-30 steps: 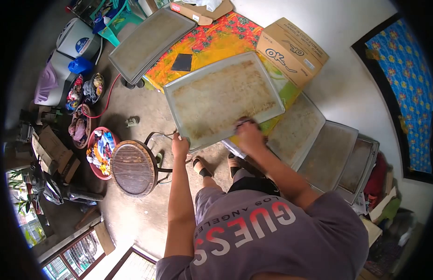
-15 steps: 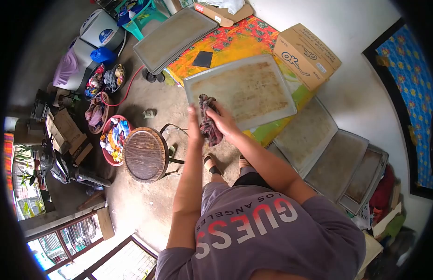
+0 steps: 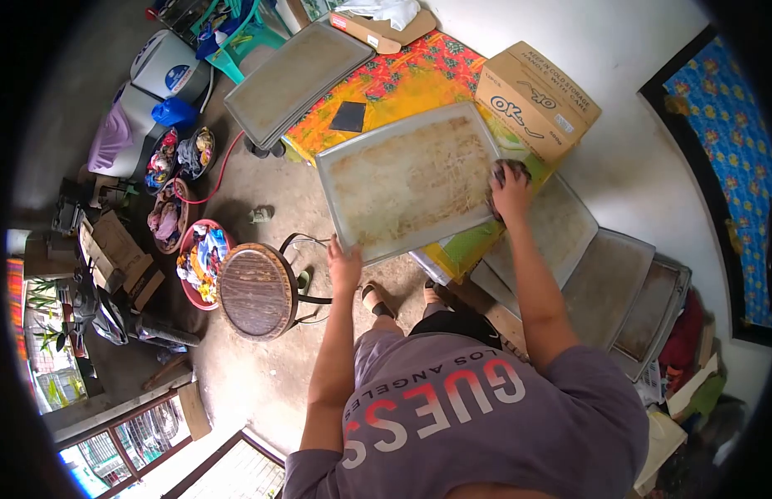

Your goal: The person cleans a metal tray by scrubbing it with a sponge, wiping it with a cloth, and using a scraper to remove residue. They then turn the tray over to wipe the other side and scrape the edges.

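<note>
A large, flat baking tray [image 3: 406, 179] with brown stains and streaks lies tilted across the cloth-covered table. At its near left corner is my left hand [image 3: 345, 268], with the fingers closed on the rim. My right hand [image 3: 512, 198] is at the tray's right edge, its fingers wrapped round a dark, crumpled rag [image 3: 524, 168]. Part of the rag is hidden under the hand.
Stacked trays [image 3: 298, 79] lie on the table's far left, near a dark flat square [image 3: 348, 116]. A cardboard box [image 3: 540, 100] stands at the right. More trays [image 3: 606, 279] lean below it. A round stool [image 3: 257, 291] and laundry basin [image 3: 204, 264] are left.
Both hands held the rag together in front of the tray. The left has let go of it and moved down to the tray's corner; the right has carried the rag to the right edge.
</note>
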### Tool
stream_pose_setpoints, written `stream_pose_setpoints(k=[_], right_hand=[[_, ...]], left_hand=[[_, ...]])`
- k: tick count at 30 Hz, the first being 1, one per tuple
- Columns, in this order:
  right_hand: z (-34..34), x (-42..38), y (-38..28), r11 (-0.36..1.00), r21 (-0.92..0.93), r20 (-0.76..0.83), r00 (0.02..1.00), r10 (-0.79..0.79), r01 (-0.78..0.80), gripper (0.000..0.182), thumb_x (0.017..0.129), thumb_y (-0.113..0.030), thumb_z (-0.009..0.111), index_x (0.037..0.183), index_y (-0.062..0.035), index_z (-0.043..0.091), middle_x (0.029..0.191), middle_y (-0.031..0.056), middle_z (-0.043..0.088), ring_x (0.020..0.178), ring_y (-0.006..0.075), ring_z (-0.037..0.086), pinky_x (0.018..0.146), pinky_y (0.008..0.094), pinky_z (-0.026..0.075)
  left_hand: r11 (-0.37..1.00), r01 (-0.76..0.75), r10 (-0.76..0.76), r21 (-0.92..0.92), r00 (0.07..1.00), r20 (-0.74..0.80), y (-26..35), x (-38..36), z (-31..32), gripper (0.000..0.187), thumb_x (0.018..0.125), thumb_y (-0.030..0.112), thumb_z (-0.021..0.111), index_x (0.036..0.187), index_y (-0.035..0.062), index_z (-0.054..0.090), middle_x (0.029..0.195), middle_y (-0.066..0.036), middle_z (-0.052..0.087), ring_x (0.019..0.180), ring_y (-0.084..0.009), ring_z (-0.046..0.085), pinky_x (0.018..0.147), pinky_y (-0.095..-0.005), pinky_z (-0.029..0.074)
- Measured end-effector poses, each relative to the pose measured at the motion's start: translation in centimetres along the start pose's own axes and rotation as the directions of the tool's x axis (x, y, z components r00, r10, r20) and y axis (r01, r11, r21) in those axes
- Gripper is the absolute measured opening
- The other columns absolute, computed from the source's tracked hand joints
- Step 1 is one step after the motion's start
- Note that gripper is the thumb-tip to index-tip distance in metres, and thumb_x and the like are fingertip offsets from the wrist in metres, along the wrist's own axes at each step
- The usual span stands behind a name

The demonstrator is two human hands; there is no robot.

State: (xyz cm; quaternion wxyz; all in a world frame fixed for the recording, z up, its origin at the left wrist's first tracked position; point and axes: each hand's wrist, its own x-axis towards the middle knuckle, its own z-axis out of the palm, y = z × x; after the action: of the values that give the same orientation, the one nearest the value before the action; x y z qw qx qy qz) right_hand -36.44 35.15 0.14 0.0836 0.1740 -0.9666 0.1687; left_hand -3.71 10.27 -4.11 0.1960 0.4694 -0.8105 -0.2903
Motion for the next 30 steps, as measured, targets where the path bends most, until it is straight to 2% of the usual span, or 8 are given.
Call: stream_pose_setpoints(k=[3,6,7,9,12,17,22,30], right_hand=[[0.0,-5.5,-1.9,0.973,-0.209,-0.015,0.995,-0.102,0.097,0.042,0.086,-0.029,0.061,0.124,-0.0112,0.054,0.102,0.0152,0.056,0.090,0.0351,0.056,0.077,0.0473,0.046],[0.1,-11.7,-9.7,0.827,0.252,0.085,0.840,-0.535,0.502,0.014,0.073,-0.017,0.062,0.085,-0.0091,0.060,0.082,0.0097,0.056,0.077,0.0286,0.055,0.067,0.0454,0.042],[0.4,-13.6,-13.1,0.842,0.115,0.307,0.787,-0.535,0.528,0.012,0.074,-0.016,0.060,0.083,-0.0091,0.063,0.086,0.0095,0.057,0.080,0.0288,0.055,0.069,0.0435,0.043],[-0.4,-15.7,-15.7,0.669,0.349,-0.168,0.746,-0.644,0.656,0.011,0.078,-0.015,0.057,0.086,-0.0086,0.060,0.086,0.0151,0.060,0.081,0.0332,0.058,0.068,0.0443,0.048],[0.8,-13.5,-8.9,0.861,0.305,0.210,0.853,-0.477,0.407,0.012,0.084,-0.016,0.056,0.090,-0.0073,0.061,0.091,0.0180,0.061,0.082,0.0356,0.058,0.067,0.0472,0.047],[-4.9,-6.0,2.4,0.963,-0.154,0.025,0.975,-0.222,0.223,0.013,0.077,-0.008,0.057,0.086,-0.0094,0.066,0.096,0.0128,0.058,0.088,0.0349,0.055,0.072,0.0466,0.047],[-0.8,-12.7,-6.1,0.953,0.196,0.110,0.960,-0.257,0.232,0.009,0.079,-0.016,0.060,0.084,-0.0079,0.063,0.095,0.0146,0.057,0.086,0.0375,0.055,0.070,0.0495,0.048],[-5.2,-4.4,4.7,0.915,-0.269,0.190,0.948,-0.256,0.301,0.015,0.085,-0.019,0.058,0.094,-0.0094,0.065,0.100,0.0122,0.056,0.094,0.0360,0.054,0.076,0.0471,0.048]], left_hand=[[0.846,0.516,-0.407,-0.135,0.789,0.461,1.7,1.5,-2.8,0.046,0.092,0.018,0.053,0.137,0.0095,0.046,0.102,-0.023,0.065,0.083,-0.0325,0.070,0.063,-0.0400,0.059],[0.843,0.500,-0.367,-0.198,0.804,0.467,1.4,1.8,-2.5,0.038,0.092,0.008,0.047,0.130,0.0044,0.052,0.077,-0.016,0.064,0.049,-0.0249,0.065,0.037,-0.0330,0.051],[0.801,0.552,-0.385,-0.232,0.771,0.507,2.2,1.9,-2.8,0.042,0.093,0.004,0.045,0.134,0.0056,0.047,0.078,-0.017,0.064,0.047,-0.0250,0.064,0.035,-0.0328,0.051],[0.766,0.594,-0.391,-0.247,0.735,0.553,2.2,2.1,-3.2,0.052,0.093,0.003,0.044,0.144,0.0096,0.036,0.077,-0.017,0.063,0.044,-0.0239,0.062,0.034,-0.0327,0.050],[0.765,0.596,-0.399,-0.244,0.736,0.547,2.4,2.2,-3.5,0.057,0.093,0.002,0.043,0.148,0.0107,0.030,0.078,-0.017,0.063,0.043,-0.0233,0.061,0.034,-0.0326,0.050],[0.710,0.647,-0.419,-0.278,0.705,0.572,2.7,2.1,-3.4,0.060,0.092,0.002,0.043,0.149,0.0105,0.027,0.072,-0.015,0.061,0.043,-0.0229,0.060,0.034,-0.0328,0.051],[0.732,0.634,-0.418,-0.251,0.708,0.570,2.2,2.3,-2.9,0.064,0.092,0.001,0.043,0.151,0.0139,0.024,0.073,-0.015,0.061,0.043,-0.0219,0.060,0.034,-0.0325,0.051],[0.753,0.602,-0.370,-0.266,0.722,0.585,2.8,2.3,-3.9,0.075,0.093,-0.001,0.046,0.153,0.0304,0.013,0.073,-0.015,0.061,0.044,-0.0232,0.061,0.037,-0.0334,0.053]])
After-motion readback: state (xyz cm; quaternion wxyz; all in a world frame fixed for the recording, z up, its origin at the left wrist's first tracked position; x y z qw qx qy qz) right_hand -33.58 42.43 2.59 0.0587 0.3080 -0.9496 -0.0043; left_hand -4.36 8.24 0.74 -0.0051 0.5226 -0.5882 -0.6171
